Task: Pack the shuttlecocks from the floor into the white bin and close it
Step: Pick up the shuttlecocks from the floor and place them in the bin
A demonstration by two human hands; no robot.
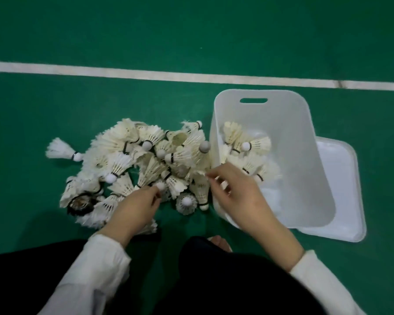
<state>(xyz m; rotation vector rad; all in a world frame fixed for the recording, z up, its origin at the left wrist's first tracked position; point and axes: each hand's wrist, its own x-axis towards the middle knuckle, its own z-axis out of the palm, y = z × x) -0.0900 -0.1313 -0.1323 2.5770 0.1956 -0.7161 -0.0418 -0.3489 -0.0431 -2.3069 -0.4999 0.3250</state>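
Pinching is what both hands are up to: the left hand [135,206] has its fingertips closed on the round white cork of a feather shuttlecock [160,186] at the near edge of the pile, and the right hand [238,196] looks curled around something small and pale right at the bin's near rim, though it's too blurry to tell if it's really gripping a shuttlecock. Both arms wear white long sleeves [93,269] and there's dark clothing across the lap [214,280] at the very bottom. Just past the hands, the big heap of white feather shuttlecocks [132,160] sprawls over the green court floor [32,121], pressed against the left wall of the translucent white plastic bin [305,155]. That bin stands open with a handful of shuttlecocks already inside, mostly toward its left side. Its flat white plastic lid [341,189] lies on the floor, tucked partly under the bin's right side. Farther back, a white painted court line [123,72] runs across the floor.
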